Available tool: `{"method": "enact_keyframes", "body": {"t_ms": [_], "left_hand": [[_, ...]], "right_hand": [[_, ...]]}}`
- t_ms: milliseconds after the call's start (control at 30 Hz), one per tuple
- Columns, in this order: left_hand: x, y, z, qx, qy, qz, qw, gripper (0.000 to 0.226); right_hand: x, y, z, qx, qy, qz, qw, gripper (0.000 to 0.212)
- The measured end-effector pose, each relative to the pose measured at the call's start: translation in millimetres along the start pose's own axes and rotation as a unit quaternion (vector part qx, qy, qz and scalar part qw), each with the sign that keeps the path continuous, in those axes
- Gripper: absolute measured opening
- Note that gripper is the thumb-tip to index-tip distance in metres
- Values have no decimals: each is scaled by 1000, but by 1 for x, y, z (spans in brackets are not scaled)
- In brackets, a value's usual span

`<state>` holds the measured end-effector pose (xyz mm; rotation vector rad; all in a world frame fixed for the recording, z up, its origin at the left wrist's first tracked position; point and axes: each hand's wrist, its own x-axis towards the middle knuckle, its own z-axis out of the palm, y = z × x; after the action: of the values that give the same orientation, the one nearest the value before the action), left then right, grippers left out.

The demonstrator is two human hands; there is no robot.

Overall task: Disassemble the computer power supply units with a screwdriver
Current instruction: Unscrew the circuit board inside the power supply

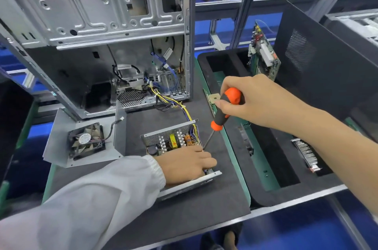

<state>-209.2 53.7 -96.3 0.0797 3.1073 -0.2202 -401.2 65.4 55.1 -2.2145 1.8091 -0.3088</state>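
An opened power supply unit (173,139) lies on the dark mat, its circuit board with coils and a capacitor exposed. My left hand (185,164) rests on its near part, fingers curled over the board and holding it down. My right hand (251,100) grips an orange-and-black screwdriver (227,106) from above. The thin shaft (208,139) slants down to the unit's right side, its tip right beside my left fingers. Yellow and black wires (184,108) run from the unit into the case behind.
The removed metal cover with a black fan (87,140) lies to the left. An open computer case (114,30) stands behind. At right a black foam tray (231,59) holds a circuit board (263,57), a heatsink (306,153) and a dark side panel (319,59).
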Motion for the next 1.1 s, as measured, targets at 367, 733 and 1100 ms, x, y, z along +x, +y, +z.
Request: {"method": "enact_keyframes", "body": {"t_ms": [367,733,1100], "left_hand": [[-34,-6,-14,-207,80,-137,965,14],[-32,5,-20,-243,-93,-267,928,16],[-23,4,-25,-271,-141,-387,870,19]], "right_hand": [[-9,3,11,5,6,12,1000,26],[-20,-5,45,-43,57,4,997,28],[-9,10,66,156,12,-38,987,36]]}}
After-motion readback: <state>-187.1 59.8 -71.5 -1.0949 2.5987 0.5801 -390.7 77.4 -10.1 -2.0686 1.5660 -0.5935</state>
